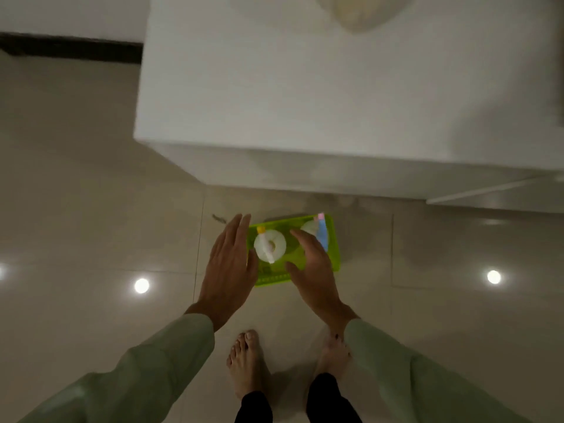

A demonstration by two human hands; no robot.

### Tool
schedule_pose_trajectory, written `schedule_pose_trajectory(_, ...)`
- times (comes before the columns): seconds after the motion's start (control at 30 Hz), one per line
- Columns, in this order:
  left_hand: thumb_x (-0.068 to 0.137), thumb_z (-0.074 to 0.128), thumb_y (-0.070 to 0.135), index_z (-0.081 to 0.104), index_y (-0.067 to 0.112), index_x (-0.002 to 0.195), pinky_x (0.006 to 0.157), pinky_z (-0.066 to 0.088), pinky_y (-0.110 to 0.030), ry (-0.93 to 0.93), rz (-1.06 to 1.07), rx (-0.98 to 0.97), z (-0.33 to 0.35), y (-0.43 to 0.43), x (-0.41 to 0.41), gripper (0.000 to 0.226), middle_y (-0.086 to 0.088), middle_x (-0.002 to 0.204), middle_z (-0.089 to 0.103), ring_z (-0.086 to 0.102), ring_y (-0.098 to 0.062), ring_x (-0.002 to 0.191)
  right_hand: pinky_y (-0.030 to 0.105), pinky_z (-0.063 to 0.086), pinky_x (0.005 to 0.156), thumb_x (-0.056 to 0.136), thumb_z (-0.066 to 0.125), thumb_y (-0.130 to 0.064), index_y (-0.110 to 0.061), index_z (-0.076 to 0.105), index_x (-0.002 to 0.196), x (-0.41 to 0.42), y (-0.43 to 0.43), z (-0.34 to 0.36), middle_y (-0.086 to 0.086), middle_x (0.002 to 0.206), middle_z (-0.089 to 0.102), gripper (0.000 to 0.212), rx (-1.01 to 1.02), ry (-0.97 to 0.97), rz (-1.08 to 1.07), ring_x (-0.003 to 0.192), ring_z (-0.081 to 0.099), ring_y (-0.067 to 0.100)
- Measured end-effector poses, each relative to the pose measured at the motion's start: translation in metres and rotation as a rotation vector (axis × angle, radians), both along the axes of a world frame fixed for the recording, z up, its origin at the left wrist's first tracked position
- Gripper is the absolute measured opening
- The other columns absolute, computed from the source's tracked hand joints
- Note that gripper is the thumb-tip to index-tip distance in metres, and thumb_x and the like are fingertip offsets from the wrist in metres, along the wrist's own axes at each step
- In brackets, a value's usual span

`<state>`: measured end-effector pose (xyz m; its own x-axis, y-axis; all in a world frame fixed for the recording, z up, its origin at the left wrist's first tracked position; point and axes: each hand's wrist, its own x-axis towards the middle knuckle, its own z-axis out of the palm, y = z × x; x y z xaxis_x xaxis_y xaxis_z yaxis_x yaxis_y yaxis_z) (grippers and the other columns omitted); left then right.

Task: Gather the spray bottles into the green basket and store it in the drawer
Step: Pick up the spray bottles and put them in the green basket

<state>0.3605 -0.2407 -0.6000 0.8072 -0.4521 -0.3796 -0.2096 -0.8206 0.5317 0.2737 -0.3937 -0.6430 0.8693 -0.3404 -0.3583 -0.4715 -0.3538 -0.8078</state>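
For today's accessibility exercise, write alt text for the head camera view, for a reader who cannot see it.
A person's open left hand and right hand reach down over a bright green plastic basket on a glossy beige tiled floor. It holds a white yellow-capped spray bottle and a blue pink-capped spray bottle. A white cabinet stands behind; bare feet show below.

Green basket [334,248] (on floor) holds two spray bottles [266,244]

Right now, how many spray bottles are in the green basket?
2. A white bottle with a yellow cap at the left end of the green basket; a blue one with a pink cap at the right end. The right hand may hide more.
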Motion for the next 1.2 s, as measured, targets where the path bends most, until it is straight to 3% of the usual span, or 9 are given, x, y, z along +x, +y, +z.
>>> schedule_pose_trajectory(0.1,0.102,0.043,0.022,0.022,0.021,0.155,0.120,0.025,-0.031,-0.100,0.000,-0.093,0.063,-0.032,0.014,0.057,-0.002,0.162,0.027,0.026,-0.016,0.149,0.050,0.047,0.105,0.094,0.058,-0.040,-0.011,0.056,0.139,0.011,-0.030,0.065,0.004,0.139,0.059,0.053,-0.047,-0.113,-0.074,0.130,0.055,0.023)
schedule_pose_trajectory(0.2,0.101,0.043,0.023,0.024,0.024,0.154,0.117,0.027,-0.027,-0.210,0.006,-0.182,0.125,-0.067,0.043,0.056,0.002,0.161,0.028,0.027,-0.011,0.148,0.048,0.049,0.104,0.092,0.066,-0.021,-0.024,0.055,0.138,0.039,-0.069,0.131,-0.008,0.139,0.057,0.047,-0.090,-0.253,-0.139,0.132,0.054,0.015)
schedule_pose_trajectory(0.47,0.102,0.042,0.026,0.025,0.020,0.153,0.118,0.032,-0.035,-0.348,0.040,-0.255,0.206,-0.136,0.139,0.054,-0.002,0.160,0.030,0.029,-0.016,0.148,0.036,0.052,0.096,0.090,0.068,-0.036,-0.024,0.052,0.136,0.160,-0.148,0.244,-0.007,0.136,0.055,0.050,-0.273,-0.379,-0.153,0.125,0.052,0.013)
schedule_pose_trajectory(0.63,0.102,0.042,0.022,0.026,0.015,0.152,0.118,0.034,-0.045,-0.315,0.054,-0.228,0.195,-0.147,0.210,0.054,-0.006,0.160,0.029,0.029,-0.022,0.148,0.044,0.042,0.102,0.079,0.067,-0.062,-0.023,0.036,0.146,0.268,-0.169,0.247,0.002,0.147,0.044,0.083,-0.419,-0.133,-0.089,0.131,0.045,0.026)
schedule_pose_trajectory(0.77,0.102,0.041,0.023,0.025,0.013,0.152,0.119,0.033,-0.046,-0.274,0.037,-0.207,0.175,-0.145,0.257,0.054,-0.008,0.160,0.028,0.029,-0.024,0.148,0.046,0.040,0.096,0.072,0.065,-0.068,-0.022,0.040,0.141,0.341,-0.173,0.228,0.007,0.139,0.052,0.087,-0.454,0.144,-0.032,0.127,0.050,0.033)
schedule_pose_trajectory(0.87,0.102,0.042,0.022,0.025,0.013,0.152,0.119,0.032,-0.043,-0.245,0.007,-0.197,0.162,-0.138,0.276,0.054,-0.008,0.160,0.029,0.030,-0.025,0.147,0.036,0.042,0.081,0.071,0.068,-0.061,-0.018,0.055,0.126,0.371,-0.171,0.216,0.006,0.117,0.064,0.071,-0.392,0.298,-0.030,0.108,0.063,0.032)
schedule_pose_trajectory(0.93,0.101,0.043,0.020,0.026,0.013,0.152,0.119,0.032,-0.042,-0.232,0.003,-0.198,0.157,-0.132,0.283,0.054,-0.008,0.160,0.029,0.031,-0.025,0.146,0.036,0.048,0.081,0.066,0.069,-0.055,-0.016,0.059,0.120,0.382,-0.169,0.216,0.006,0.110,0.066,0.067,-0.310,0.330,-0.103,0.100,0.066,0.032)
schedule_pose_trajectory(1.03,0.101,0.043,0.019,0.026,0.013,0.152,0.119,0.032,-0.042,-0.207,0.004,-0.197,0.153,-0.122,0.284,0.054,-0.008,0.161,0.028,0.029,-0.025,0.147,0.041,0.057,0.089,0.057,0.073,-0.044,-0.015,0.059,0.116,0.380,-0.165,0.216,0.006,0.109,0.066,0.068,-0.128,0.334,-0.208,0.097,0.067,0.032)
schedule_pose_trajectory(1.2,0.101,0.042,0.020,0.026,0.016,0.152,0.119,0.031,-0.038,-0.206,0.018,-0.221,0.162,-0.109,0.268,0.053,-0.005,0.161,0.027,0.028,-0.022,0.148,0.034,0.053,0.069,0.062,0.078,-0.018,-0.008,0.062,0.100,0.337,-0.158,0.225,0.006,0.093,0.066,0.043,0.172,0.241,-0.328,0.080,0.065,0.028)
